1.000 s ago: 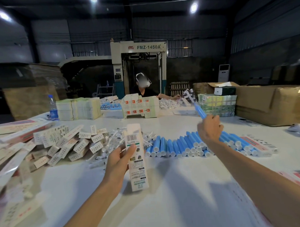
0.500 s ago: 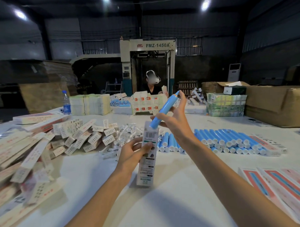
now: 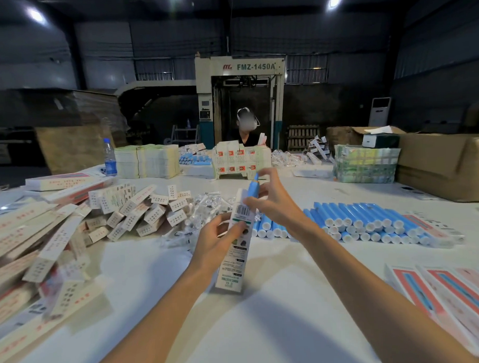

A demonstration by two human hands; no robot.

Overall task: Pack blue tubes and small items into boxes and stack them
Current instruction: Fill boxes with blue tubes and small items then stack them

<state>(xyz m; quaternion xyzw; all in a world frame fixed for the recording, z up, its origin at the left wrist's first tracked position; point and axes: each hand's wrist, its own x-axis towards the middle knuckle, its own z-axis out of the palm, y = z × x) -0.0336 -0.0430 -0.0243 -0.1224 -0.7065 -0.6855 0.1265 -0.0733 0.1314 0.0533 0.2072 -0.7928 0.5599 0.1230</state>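
Machine [image 3: 253,66] lettered FMZ-1450A, far end of the hall, behind a person [image 3: 246,137] at the table's far side.

White table [image 3: 265,329], filling the foreground.

Cardboard carton [image 3: 444,168], brown, far right on the table.

Long flat boxes [image 3: 31,237], loose pile along the left edge.

Row of blue tubes [image 3: 370,220], white-capped, lying side by side, right of centre, beyond the right forearm.

Small boxes [image 3: 141,209], tumbled heap left of centre, touching the long ones.

Clear packets [image 3: 206,207], heaped between the small boxes and the tubes.

Upright box [image 3: 235,252], white and printed, barcode near the top, at centre. Resting on the table or held just above it: cannot tell. Gripped at mid-height by left hand [image 3: 216,242], fingers curled round it.

Right hand [image 3: 277,204], close beside the left and slightly higher, thumb and forefinger pinching blue tube [image 3: 253,187], other fingers spread.

Blue tube tilted, lower end at the box's open top, upper end standing clear above.

Water bottle [image 3: 110,158], blue label, upright, far left.
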